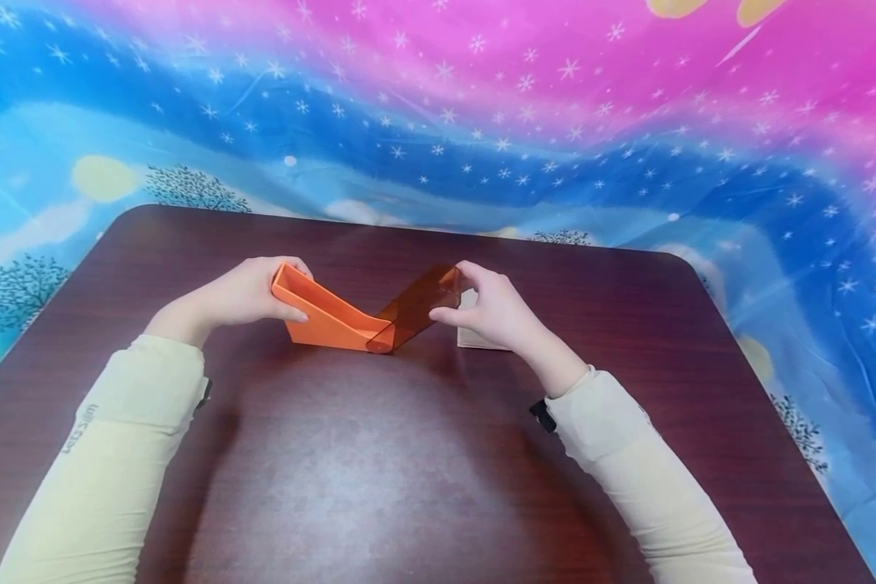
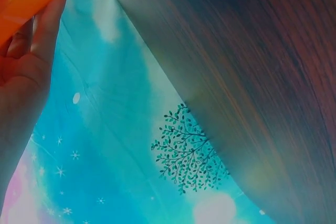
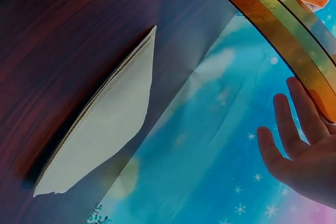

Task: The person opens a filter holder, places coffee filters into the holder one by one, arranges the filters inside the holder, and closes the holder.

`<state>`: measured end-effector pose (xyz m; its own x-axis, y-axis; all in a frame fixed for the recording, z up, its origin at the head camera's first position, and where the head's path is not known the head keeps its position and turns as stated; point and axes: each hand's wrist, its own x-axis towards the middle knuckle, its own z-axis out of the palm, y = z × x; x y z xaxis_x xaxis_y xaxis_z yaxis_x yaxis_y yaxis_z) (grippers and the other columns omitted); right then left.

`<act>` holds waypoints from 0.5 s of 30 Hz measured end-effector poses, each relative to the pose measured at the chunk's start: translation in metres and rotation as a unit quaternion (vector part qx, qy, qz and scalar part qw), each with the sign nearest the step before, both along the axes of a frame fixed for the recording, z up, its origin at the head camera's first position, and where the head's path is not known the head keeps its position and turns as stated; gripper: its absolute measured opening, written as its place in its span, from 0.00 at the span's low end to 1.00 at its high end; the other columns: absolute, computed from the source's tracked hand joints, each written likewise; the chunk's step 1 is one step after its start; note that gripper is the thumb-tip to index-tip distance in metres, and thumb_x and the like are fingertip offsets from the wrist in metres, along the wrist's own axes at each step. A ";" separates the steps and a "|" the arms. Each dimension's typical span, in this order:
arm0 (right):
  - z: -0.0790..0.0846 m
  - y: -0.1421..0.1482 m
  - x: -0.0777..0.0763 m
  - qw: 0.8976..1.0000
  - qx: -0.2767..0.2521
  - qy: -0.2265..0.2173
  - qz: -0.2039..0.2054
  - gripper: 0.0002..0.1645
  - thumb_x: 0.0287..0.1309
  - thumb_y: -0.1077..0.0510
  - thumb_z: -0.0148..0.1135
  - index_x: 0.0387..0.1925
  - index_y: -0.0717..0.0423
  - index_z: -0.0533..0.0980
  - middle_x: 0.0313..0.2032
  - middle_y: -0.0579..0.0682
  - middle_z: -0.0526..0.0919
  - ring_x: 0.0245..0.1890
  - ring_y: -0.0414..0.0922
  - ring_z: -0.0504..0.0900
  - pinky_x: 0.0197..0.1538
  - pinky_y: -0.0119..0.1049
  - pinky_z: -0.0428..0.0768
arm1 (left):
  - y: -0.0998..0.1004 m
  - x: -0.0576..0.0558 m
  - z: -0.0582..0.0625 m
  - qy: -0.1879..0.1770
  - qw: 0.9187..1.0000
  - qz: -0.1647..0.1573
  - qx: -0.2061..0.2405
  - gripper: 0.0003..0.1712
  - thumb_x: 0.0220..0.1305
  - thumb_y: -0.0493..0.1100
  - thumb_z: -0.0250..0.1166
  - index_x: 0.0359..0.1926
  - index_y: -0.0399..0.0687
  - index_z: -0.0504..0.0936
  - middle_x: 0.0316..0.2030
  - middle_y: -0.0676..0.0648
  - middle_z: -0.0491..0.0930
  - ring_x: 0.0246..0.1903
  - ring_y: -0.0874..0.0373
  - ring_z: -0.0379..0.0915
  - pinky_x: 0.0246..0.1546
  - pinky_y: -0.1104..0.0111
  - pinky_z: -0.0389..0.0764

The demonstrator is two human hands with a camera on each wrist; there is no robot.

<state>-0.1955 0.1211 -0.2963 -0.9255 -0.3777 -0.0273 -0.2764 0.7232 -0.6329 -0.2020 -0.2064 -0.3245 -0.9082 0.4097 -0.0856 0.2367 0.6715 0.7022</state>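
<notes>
An orange plastic box with a sloping open top is held over the table in the head view. My left hand grips its tall left end, thumb on the near side. At the low right end hangs a see-through brown lid, swung open to the right. My right hand pinches the lid's free end between thumb and forefinger; the other fingers stay loosely extended in the right wrist view. Behind that hand lies a flat off-white folded stack with a stitched-looking edge. Its exact kind is unclear.
The dark wood-grain table reflects a bright patch of light in front of the box. Beyond its far edge hangs a blue and pink cloth printed with snowflakes and trees.
</notes>
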 end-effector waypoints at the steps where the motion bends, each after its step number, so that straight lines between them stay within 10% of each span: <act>1: 0.000 0.001 0.000 1.000 -0.002 -0.003 -0.002 0.23 0.48 0.49 0.70 0.45 0.50 0.73 0.39 0.47 0.81 0.43 0.48 0.77 0.46 0.42 0.75 | 0.000 0.000 0.000 0.000 1.000 0.002 0.002 0.23 0.48 0.39 0.72 0.44 0.40 0.74 0.38 0.44 0.81 0.38 0.53 0.77 0.39 0.65 0.78; 15: -0.005 0.009 0.001 1.000 -0.007 -0.022 -0.018 0.25 0.48 0.49 0.70 0.47 0.50 0.73 0.45 0.49 0.82 0.55 0.50 0.75 0.59 0.51 0.71 | 0.002 0.000 -0.001 -0.008 1.000 0.014 0.012 0.22 0.48 0.37 0.72 0.44 0.40 0.74 0.38 0.44 0.81 0.38 0.53 0.77 0.39 0.66 0.78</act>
<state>-0.1943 0.1303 -0.3013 -0.9366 -0.3448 -0.0632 -0.2219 0.7227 -0.6546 -0.2016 -0.2049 -0.3256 -0.9179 0.3861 -0.0910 0.2065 0.6610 0.7215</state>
